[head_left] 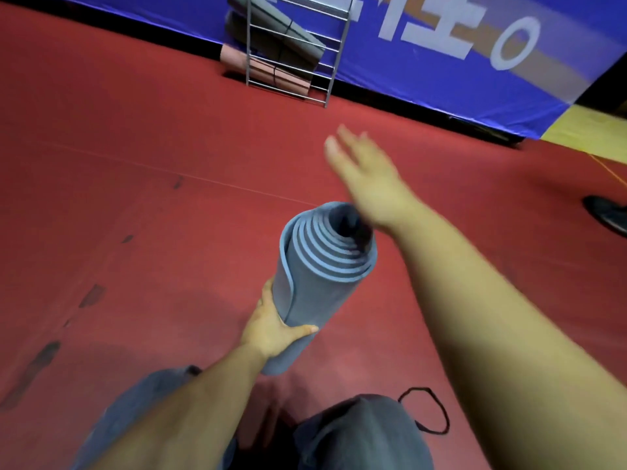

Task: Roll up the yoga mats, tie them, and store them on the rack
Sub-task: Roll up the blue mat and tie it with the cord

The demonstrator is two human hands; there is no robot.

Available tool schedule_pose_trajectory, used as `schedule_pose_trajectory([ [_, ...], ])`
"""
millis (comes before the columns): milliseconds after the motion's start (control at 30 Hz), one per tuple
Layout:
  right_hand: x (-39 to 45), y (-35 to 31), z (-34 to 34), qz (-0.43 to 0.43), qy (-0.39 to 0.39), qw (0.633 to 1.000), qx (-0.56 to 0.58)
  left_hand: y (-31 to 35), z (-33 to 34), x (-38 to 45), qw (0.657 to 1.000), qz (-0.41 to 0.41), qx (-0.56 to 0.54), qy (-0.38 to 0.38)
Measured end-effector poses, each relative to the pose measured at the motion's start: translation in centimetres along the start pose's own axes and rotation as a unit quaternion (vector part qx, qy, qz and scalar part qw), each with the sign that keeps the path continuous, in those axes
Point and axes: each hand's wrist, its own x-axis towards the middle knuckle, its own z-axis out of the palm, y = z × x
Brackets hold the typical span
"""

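Red floor (135, 164) is lying under a standing blue roll (319, 286) — left hand (274, 327) is gripping its lower side, right hand (369, 178) is hovering flat-fingered above its top; rack (295, 52) is standing well beyond.

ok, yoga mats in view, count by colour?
Blue mat, rolled, gripped by the left hand: 1
Grey mats on the rack: 2
Pink mat on the rack: 1
Total: 4

Blue mat (322, 279), red floor (135, 198)
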Motion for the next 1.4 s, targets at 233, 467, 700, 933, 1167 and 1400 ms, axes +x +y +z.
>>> schedule_pose_trajectory([
  [233, -0.7, 0.1, 4.7, 0.061, -0.091, 0.985, -0.131, -0.6, -0.7, 0.9, 1.000, 0.005, -0.016, 0.005],
  [467, 2.2, -2.3, -3.2, 0.017, 0.057, 0.991, -0.117, -0.5, -0.7, 0.9, 0.999, 0.015, -0.031, 0.004],
  [700, -1.1, 0.1, 6.0, 0.101, -0.113, 0.975, -0.162, -0.7, -1.3, 1.4, 0.999, 0.017, -0.024, -0.015],
  [933, 2.3, -3.4, -0.6, 0.025, -0.043, 0.990, -0.134, -1.1, -1.6, 1.5, 1.000, 0.014, -0.015, -0.009],
  [1167, -0.5, -0.4, 7.5, 0.092, -0.129, 0.963, -0.220, -0.5, -2.3, 1.4, 0.999, 0.026, 0.009, -0.031],
  [1400, 0.5, -1.6, 5.5, 0.055, -0.137, 0.972, -0.181, -0.8, -2.9, 0.9, 0.999, 0.019, 0.010, -0.037],
])
